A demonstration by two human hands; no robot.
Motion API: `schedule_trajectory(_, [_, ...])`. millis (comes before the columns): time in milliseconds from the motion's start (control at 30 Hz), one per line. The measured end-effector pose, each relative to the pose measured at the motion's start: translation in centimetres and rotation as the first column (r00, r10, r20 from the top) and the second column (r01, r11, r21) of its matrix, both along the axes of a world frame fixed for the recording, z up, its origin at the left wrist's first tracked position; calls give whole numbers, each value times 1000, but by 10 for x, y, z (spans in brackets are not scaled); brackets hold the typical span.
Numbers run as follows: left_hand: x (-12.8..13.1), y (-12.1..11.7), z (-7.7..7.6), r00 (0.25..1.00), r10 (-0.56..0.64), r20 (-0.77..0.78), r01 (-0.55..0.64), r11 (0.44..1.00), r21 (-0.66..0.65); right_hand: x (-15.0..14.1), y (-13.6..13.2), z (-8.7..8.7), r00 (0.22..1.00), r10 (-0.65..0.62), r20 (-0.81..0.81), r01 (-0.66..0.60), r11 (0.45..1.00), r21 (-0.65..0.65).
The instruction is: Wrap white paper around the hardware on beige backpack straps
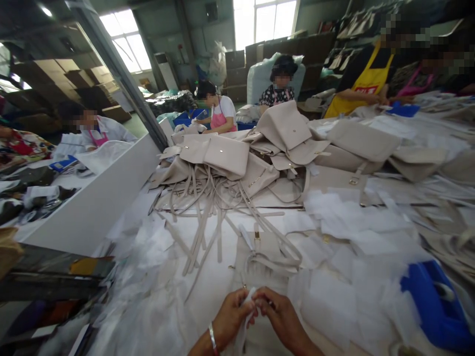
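Near the middle, the left hand, with a bracelet at its wrist, and the right hand pinch 1 white strip between them, above a beige bag on the white tabletop. Farther off lies a heap of beige bags, long straps trailing toward the near side. White sheets lie right, a blue tape dispenser at the near right. A white partition runs along the left. Beyond the heap are 1 person in a pink apron and, farther right, 1 in a yellow apron.
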State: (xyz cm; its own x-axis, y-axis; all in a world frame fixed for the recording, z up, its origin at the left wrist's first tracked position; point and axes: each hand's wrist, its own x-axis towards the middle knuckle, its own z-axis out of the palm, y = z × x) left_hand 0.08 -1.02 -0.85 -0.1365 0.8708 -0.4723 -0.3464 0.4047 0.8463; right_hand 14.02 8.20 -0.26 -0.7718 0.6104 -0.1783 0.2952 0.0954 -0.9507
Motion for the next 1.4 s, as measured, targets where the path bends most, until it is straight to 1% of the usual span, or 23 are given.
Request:
schedule_trajectory(67, [0, -1, 0, 1000, 2, -27, -1, 1000, 12, -1, -1, -6, 999, -19, 37, 18, 1000, 17])
schedule_trajectory(100, [0, -1, 1, 999, 6, -46, -5, 1000, 22, -2, -1, -9, 999, -27, 46, 26, 1000, 5])
schedule_trajectory(167, [0, -1, 4, 996, 13, -84, -9, 999, 46, -3, 0, -15, 998, -39, 48, 42, 997, -66])
schedule_trajectory(233, [2, -1, 6, 994, 29, -103, -25, 999, 49, -6, 1, -17, 998, -45, 44, 52, 984, -171])
schedule_trajectory(267, [2, 0, 7, 994, 51, -101, -47, 998, 38, -7, 1, -17, 998, -46, 42, 54, 975, -215])
schedule_trajectory(333, [3, 1, 6, 992, 107, -73, -108, 994, -10, -11, 1, -14, 998, -50, 33, 57, 963, -264])
schedule_trajectory(400, [4, 3, 4, 987, 159, -21, -160, 985, -61, -14, -1, -10, 998, -59, 3, 57, 960, -275])
schedule_trajectory(467, [2, 4, 2, 982, 185, 35, -181, 979, -93, -16, -2, -6, 997, -62, -35, 51, 963, -266])
schedule_trajectory(533, [-1, 5, 1, 975, 204, 88, -194, 975, -108, -18, -1, -3, 998, -39, -53, 25, 972, -235])
schedule_trajectory(600, [-5, 6, 2, 964, 226, 138, -211, 971, -115, -18, 2, -2, 998, 13, -54, -23, 983, -180])
schedule_trajectory(667, [-8, 7, 4, 951, 246, 186, -227, 967, -116, -19, 8, -1, 997, 69, -43, -73, 989, -126])
schedule_trajectory(767, [-12, 9, 5, 926, 270, 264, -246, 962, -120, -21, 19, -3, 993, 116, -12, -117, 992, -56])
schedule_trajectory(867, [-16, 11, 3, 886, 276, 373, -246, 961, -126, -24, 23, -11, 984, 177, 1, -177, 984, 27])
schedule_trajectory(933, [-19, 12, 1, 847, 260, 464, -220, 965, -141, -27, 22, -19, 977, 213, 9, -213, 972, 99])
schedule_trajectory(1033, [-26, 13, 0, 761, 247, 600, -163, 968, -191, -32, 17, -31, 975, 220, -4, -215, 956, 201])
schedule_trajectory(1100, [-31, 13, 0, 720, 239, 652, -123, 968, -219, -35, 18, -37, 971, 235, -34, -220, 943, 248])
schedule_trajectory(1200, [-36, 11, 0, 717, 220, 662, -89, 970, -226, -34, 25, -41, 959, 278, -45, -256, 926, 276])
schedule_trajectory(1233, [-36, 11, 0, 726, 212, 654, -89, 972, -217, -32, 27, -41, 964, 263, -28, -247, 933, 262])
schedule_trajectory(1300, [-34, 10, 0, 768, 210, 606, -115, 975, -192, -26, 29, -37, 987, 159, 34, -163, 971, 175])
schedule_trajectory(1367, [-30, 10, 0, 830, 221, 512, -160, 974, -161, -22, 23, -31, 994, 40, 99, -43, 999, 28])
schedule_trajectory(1400, [-27, 9, 2, 857, 232, 461, -184, 972, -147, -20, 18, -27, 993, 0, 118, 6, 999, -54])
